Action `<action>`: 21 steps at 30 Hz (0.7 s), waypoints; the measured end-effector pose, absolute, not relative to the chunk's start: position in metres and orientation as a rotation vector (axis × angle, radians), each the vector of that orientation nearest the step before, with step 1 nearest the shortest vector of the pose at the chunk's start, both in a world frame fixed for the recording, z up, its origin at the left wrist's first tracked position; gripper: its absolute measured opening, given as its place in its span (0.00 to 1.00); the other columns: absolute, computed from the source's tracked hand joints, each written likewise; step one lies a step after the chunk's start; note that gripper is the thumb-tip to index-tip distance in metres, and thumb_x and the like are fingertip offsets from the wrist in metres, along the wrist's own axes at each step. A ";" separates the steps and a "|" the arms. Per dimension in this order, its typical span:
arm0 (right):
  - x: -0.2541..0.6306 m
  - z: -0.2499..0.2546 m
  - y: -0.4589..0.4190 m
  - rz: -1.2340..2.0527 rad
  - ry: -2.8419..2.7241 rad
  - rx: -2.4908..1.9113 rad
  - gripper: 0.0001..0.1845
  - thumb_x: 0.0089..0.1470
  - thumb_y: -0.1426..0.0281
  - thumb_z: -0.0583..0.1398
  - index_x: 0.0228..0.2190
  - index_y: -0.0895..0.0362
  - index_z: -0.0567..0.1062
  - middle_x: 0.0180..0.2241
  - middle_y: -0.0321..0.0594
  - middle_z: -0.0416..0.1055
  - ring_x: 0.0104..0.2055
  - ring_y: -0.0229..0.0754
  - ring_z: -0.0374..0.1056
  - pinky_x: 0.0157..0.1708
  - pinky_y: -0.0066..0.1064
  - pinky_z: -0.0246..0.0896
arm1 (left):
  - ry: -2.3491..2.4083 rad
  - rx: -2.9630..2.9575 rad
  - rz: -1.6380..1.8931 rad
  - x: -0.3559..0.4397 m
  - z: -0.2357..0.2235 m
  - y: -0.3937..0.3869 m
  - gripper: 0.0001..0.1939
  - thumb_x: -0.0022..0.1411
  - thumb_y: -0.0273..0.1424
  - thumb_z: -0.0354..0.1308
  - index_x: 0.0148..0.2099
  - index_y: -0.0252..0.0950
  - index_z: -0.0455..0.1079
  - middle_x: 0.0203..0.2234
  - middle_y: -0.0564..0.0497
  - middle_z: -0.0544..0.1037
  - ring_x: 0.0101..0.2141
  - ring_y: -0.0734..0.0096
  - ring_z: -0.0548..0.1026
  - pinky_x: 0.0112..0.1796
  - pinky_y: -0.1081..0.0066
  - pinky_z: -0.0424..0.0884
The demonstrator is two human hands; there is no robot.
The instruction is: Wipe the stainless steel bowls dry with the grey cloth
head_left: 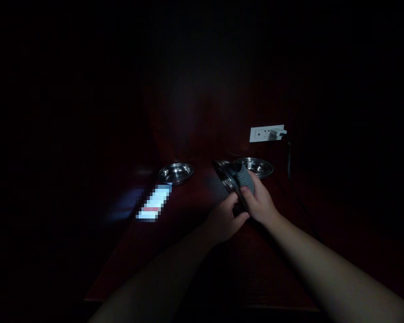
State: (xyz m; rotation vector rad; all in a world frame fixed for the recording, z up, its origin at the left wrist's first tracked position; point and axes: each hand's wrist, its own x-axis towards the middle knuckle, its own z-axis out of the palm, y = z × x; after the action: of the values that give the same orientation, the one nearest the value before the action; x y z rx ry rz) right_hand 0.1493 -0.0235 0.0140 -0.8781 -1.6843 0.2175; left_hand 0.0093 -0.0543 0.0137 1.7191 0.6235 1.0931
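A shiny metal bowl (226, 178) is held tilted on its side above the dark red table. My left hand (224, 220) grips its near edge, thumb and fingers closed on the rim. On the bowl's right side, my right hand (261, 199) is closed on a grey textured cloth (246, 179) pressed against the metal. Part of the bowl is hidden behind the cloth and the fingers. Just behind my right hand, a second metal bowl (268, 169) rests upright on the table. Further left, another metal bowl (175, 174) also sits upright.
A lit screen (154, 204), blurred into blocks, lies on the table (188, 215) in front of the left bowl. A white socket plate (261, 134) with a plugged-in charger (276, 133) is on the back wall, its cable (288, 159) hanging down. The surroundings are very dark.
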 end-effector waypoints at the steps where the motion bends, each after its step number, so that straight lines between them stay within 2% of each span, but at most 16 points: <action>1: 0.149 0.014 -0.023 0.227 -1.675 -0.885 0.28 0.56 0.56 0.52 0.54 0.58 0.61 0.49 0.48 0.66 0.50 0.51 0.64 0.50 0.45 0.58 | 0.622 1.726 1.096 0.009 0.013 -0.054 0.22 0.51 0.25 0.58 0.50 0.38 0.66 0.45 0.45 0.73 0.47 0.57 0.69 0.52 0.56 0.61; 7: 0.145 0.013 -0.023 0.344 -1.592 -0.885 0.27 0.56 0.54 0.51 0.51 0.57 0.63 0.47 0.47 0.69 0.49 0.50 0.65 0.50 0.44 0.59 | 0.610 1.679 1.124 0.007 0.012 -0.051 0.19 0.45 0.24 0.61 0.43 0.38 0.69 0.40 0.47 0.75 0.47 0.54 0.69 0.51 0.57 0.61; 14: 0.144 0.012 -0.021 0.494 -1.590 -0.844 0.27 0.56 0.54 0.50 0.52 0.57 0.64 0.51 0.47 0.66 0.52 0.51 0.63 0.53 0.48 0.57 | 0.568 1.562 1.148 0.009 0.011 -0.046 0.23 0.44 0.21 0.61 0.45 0.38 0.68 0.39 0.46 0.74 0.46 0.56 0.69 0.51 0.57 0.62; 21: 0.147 0.011 -0.023 0.433 -1.700 -0.856 0.32 0.56 0.55 0.51 0.57 0.56 0.56 0.52 0.48 0.64 0.53 0.54 0.63 0.51 0.49 0.60 | 0.573 1.693 1.134 0.009 0.016 -0.050 0.24 0.49 0.21 0.55 0.51 0.36 0.64 0.37 0.47 0.73 0.38 0.65 0.72 0.41 0.65 0.69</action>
State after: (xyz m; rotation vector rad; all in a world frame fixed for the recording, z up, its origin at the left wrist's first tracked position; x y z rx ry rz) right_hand 0.1467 -0.0230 0.0107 -0.8563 -1.6995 0.4332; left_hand 0.0085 -0.0497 0.0155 1.6931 0.5726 1.1340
